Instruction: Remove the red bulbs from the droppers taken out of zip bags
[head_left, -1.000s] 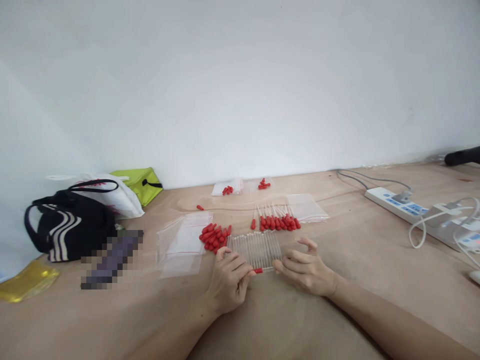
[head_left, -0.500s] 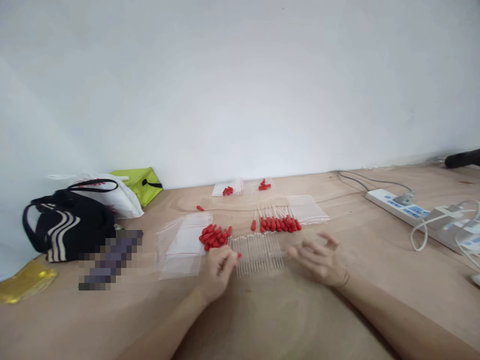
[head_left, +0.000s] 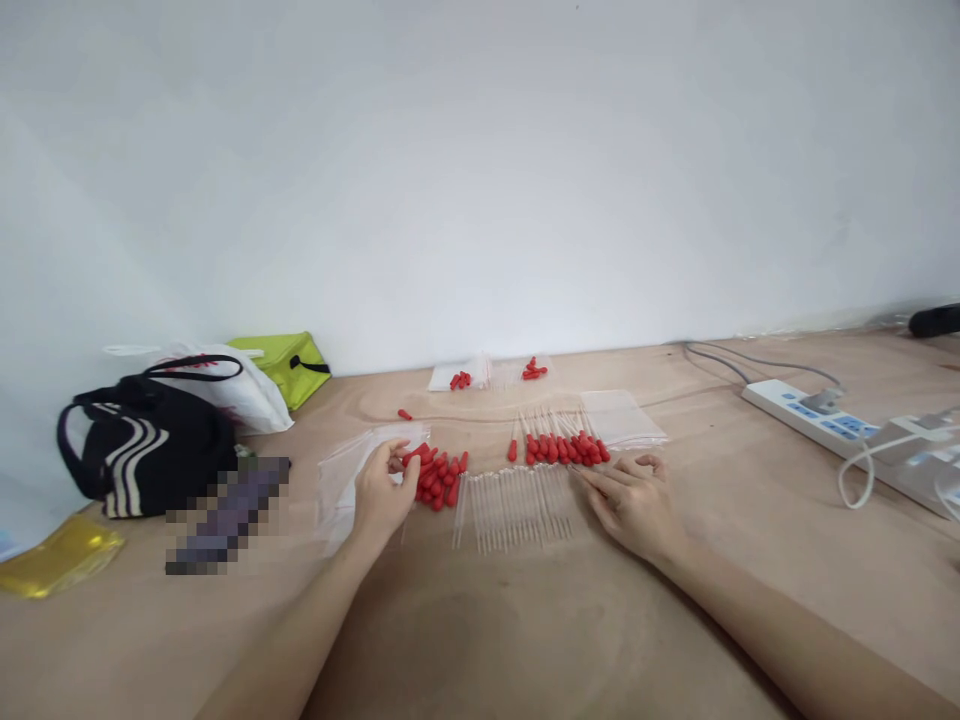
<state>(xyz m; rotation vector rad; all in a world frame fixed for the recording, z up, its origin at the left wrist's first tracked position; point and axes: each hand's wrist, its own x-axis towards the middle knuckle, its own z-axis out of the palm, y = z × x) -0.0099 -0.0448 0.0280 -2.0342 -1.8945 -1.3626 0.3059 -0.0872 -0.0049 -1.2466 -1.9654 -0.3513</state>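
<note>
My left hand (head_left: 386, 490) is at the left side of a pile of red rubber dropper bulbs (head_left: 439, 485), its thumb and fingers apart around the nearest ones. My right hand (head_left: 630, 500) has its fingers stretched out toward the right end of a row of clear glass dropper tubes (head_left: 514, 510). No object shows clearly in that hand. Just behind its fingertips lies a row of droppers (head_left: 562, 448) with red bulbs fitted, their thin tubes pointing away from me.
Clear zip bags (head_left: 622, 420) lie behind my right hand, and more are under my left. Farther back are small bulb groups (head_left: 460, 381) and one loose bulb (head_left: 405, 414). Left: a black bag (head_left: 150, 450), a green bag (head_left: 289, 370). Right: a power strip (head_left: 810, 415) with cables.
My left hand has moved left and away from the tubes to the bulb pile; the red bulb at its fingertips no longer shows there. My right hand has shifted slightly, its fingers lower and closer together.
</note>
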